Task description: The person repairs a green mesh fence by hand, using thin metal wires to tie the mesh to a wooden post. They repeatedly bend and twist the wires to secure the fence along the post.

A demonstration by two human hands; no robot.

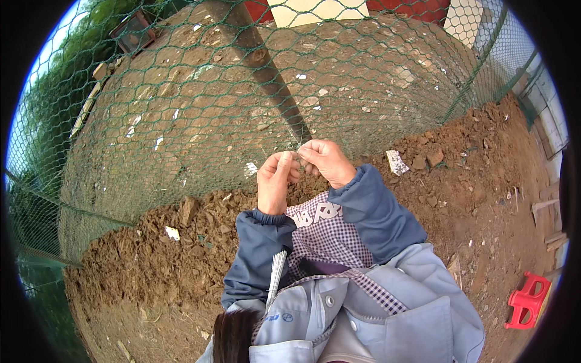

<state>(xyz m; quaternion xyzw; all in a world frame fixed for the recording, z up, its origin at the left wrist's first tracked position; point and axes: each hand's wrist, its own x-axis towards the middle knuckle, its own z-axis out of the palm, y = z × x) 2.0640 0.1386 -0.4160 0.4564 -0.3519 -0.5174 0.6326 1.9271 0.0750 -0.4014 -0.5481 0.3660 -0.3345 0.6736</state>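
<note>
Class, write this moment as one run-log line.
left hand: pinched | right hand: pinched, beside left | item: thin wire, mostly hidden | near: dark pole, green net

Left hand [276, 183] and right hand [327, 162] pinching thin wire [295, 134], tall dark post [264, 72], green net [121, 187] far side, lumpy brown dirt [163, 266], red stool [528, 297] near right

We find bare brown earth [466, 218] as the supporting surface, with a band of loose clods [151, 266] running across it. On the clods we note a white, dark-flecked fragment [397, 162] at right and a smaller pale piece [172, 233] at left. We record a red plastic stool [528, 300] at far right and pale scraps [158, 143] scattered over the farther ground.
</note>
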